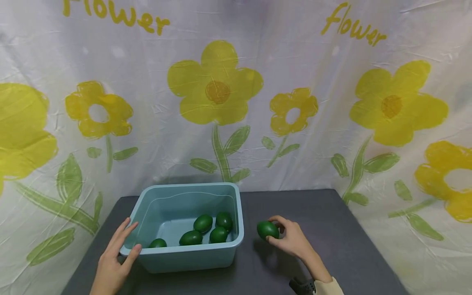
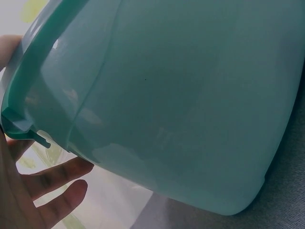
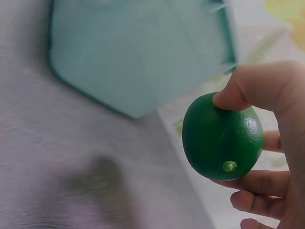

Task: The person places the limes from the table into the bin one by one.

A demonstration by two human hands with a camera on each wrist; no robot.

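A light blue plastic basin [image 1: 191, 256] stands on the dark table, with several glossy green limes [image 1: 203, 224] lying inside. My left hand [image 1: 114, 260] rests at its near left corner. The thumb touches the front rim and the spread fingers lie along the left side; the left wrist view shows those fingers [image 2: 62, 179] beyond the basin wall [image 2: 181, 95]. To the right of the basin, my right hand [image 1: 291, 239] holds one lime [image 1: 268, 230] above the table between thumb and fingers. Up close, this lime [image 3: 221, 138] shows a small pale stem nub.
The dark grey tabletop [image 1: 343, 246] extends to the right of the basin. Behind and on both sides hangs a white curtain [image 1: 317, 164] printed with yellow flowers. A dark band [image 1: 302, 286] is worn on the right wrist.
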